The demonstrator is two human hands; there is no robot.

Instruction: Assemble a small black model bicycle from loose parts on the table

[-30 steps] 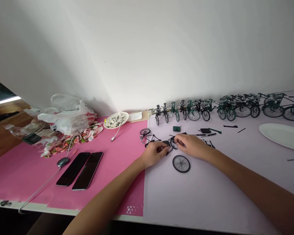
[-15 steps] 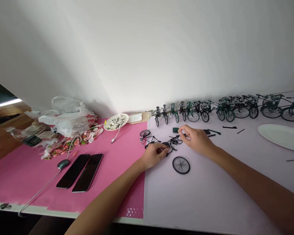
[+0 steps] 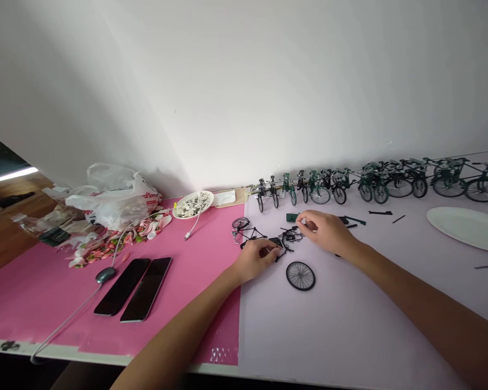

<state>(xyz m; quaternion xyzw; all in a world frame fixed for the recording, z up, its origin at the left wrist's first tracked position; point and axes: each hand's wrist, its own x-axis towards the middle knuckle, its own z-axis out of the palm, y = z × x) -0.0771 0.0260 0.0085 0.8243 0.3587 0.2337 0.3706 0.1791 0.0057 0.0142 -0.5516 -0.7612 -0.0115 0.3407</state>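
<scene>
A black model bicycle [image 3: 255, 233], with a small wheel at one end, lies on its side across the border of the pink and pale table coverings. My left hand [image 3: 255, 260] is closed on its near side, thumb and finger pinching the black frame. Above the bicycle's other end my right hand [image 3: 325, 232] has its thumb and forefinger pressed together. Whatever sits in that pinch is too small to make out. A loose spoked wheel [image 3: 301, 276] rests flat just below both hands. Close to the right fingertips lies a small dark green piece [image 3: 291, 218].
Assembled model bicycles [image 3: 319, 187] stand in a row along the wall. Thin black parts [image 3: 380, 213] and a white plate [image 3: 467, 230] lie at right. Leftward are two phones [image 3: 146, 290], a mouse-shaped device [image 3: 105, 274], a plate of small white pieces [image 3: 193, 205] and a plastic bag [image 3: 117, 197].
The right hand has shifted very slightly, its pinch still beside the bicycle. My left hand keeps its hold, and the view has tilted a little.
</scene>
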